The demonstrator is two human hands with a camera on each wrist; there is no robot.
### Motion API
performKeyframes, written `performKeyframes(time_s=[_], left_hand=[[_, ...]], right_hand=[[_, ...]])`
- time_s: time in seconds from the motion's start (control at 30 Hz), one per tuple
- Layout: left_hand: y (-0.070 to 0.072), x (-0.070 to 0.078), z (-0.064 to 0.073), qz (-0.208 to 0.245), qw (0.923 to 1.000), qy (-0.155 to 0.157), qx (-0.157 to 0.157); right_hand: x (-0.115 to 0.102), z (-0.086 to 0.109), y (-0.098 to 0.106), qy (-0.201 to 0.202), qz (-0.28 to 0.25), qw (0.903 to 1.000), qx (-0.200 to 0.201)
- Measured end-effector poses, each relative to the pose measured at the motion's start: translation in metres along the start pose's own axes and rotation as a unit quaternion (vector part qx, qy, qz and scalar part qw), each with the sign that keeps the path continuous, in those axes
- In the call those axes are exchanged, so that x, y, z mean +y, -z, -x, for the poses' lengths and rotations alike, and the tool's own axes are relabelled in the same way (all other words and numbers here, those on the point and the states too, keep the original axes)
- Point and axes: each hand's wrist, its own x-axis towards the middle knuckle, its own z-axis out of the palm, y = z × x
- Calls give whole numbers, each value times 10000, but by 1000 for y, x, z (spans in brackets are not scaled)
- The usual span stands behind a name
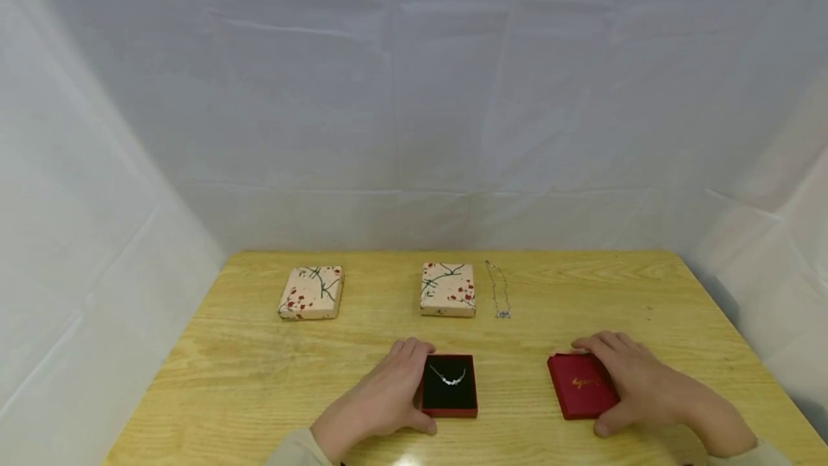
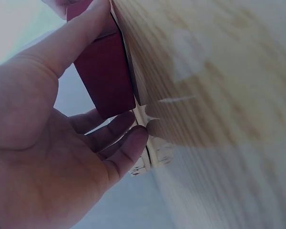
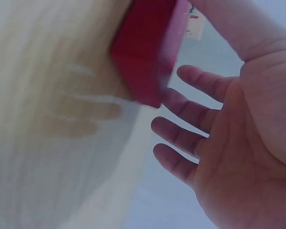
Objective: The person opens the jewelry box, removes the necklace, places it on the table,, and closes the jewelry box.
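1. White sheeting hangs behind a wood-grain table.
2. The left hand has its grip around an open red box; a silvery necklace lies on its black lining.
3. The right hand grips a gold-lettered red lid by its edges, apart from the box.
4. Farther back sit a left flowered box, a middle flowered box and, just beside that, a chain.

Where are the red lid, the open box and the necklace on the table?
Red lid (image 1: 578, 395): head view, on its top.
Open box (image 1: 450, 413): head view, on its front wall.
Necklace (image 1: 503, 315): head view, on its pendant.
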Motion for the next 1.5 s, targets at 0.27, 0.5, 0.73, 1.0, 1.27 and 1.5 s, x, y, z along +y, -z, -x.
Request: performKeyframes(time_s=[0.27,0.5,0.73,1.0,1.27,1.5], left_hand=[[2,-2,3,62,10000,38,56],[3,-4,5,182,9997,-26,152],[6,-4,6,365,9992,-31,132],[7,-7,6,562,9984,-52,95],[6,-7,7,578,9982,-115,135],[6,-8,6,552,9983,-110,114]], right_hand=[[-26,-17,13,-99,-181,9997,-141],[-51,-37,12,256,-72,9995,-172],[-81,-62,6,440,-82,9988,-197],[-109,-91,-15,702,151,9974,11],[-124,-109,-34,767,891,9930,147],[-143,-114,-41,367,1687,9849,123]])
